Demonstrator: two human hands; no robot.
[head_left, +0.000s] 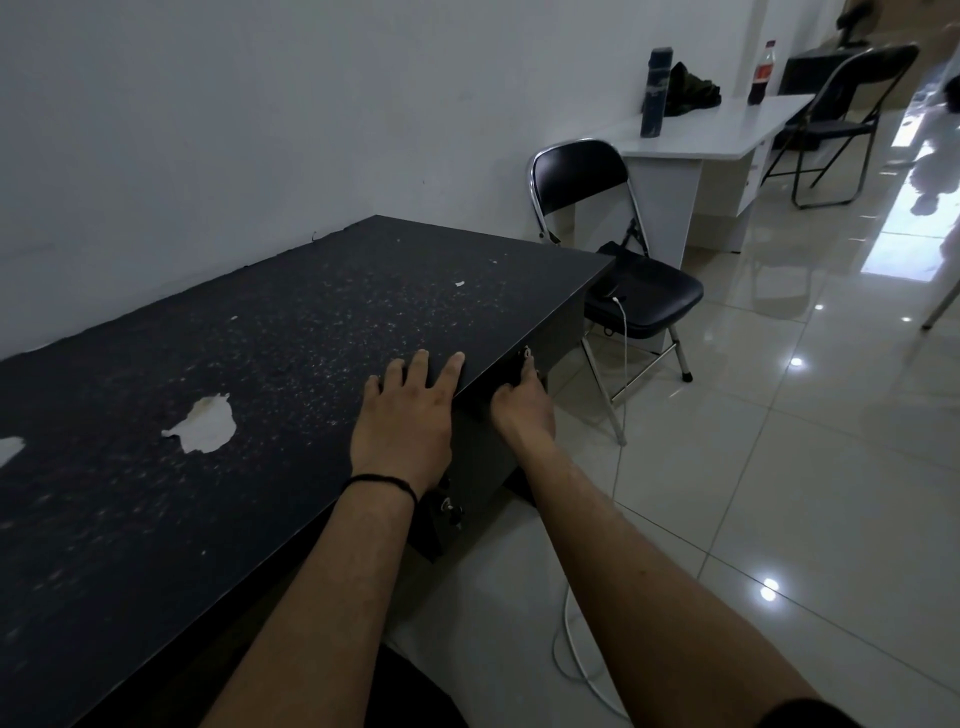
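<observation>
KEY TURN: A person's right hand (522, 405) holds a small key (528, 353) in the drawer front (556, 322) under the table (260, 338) edge. A hard twist could bend it, or the fingers could slip off (the grip is largely hidden). Index and thumb appear to pinch the key at their tips. The left hand (402, 421) lies flat and spread on the table, just above.

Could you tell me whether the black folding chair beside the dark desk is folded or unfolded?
Unfolded: the folding chair stands on its legs with the seat lowered flat.
</observation>
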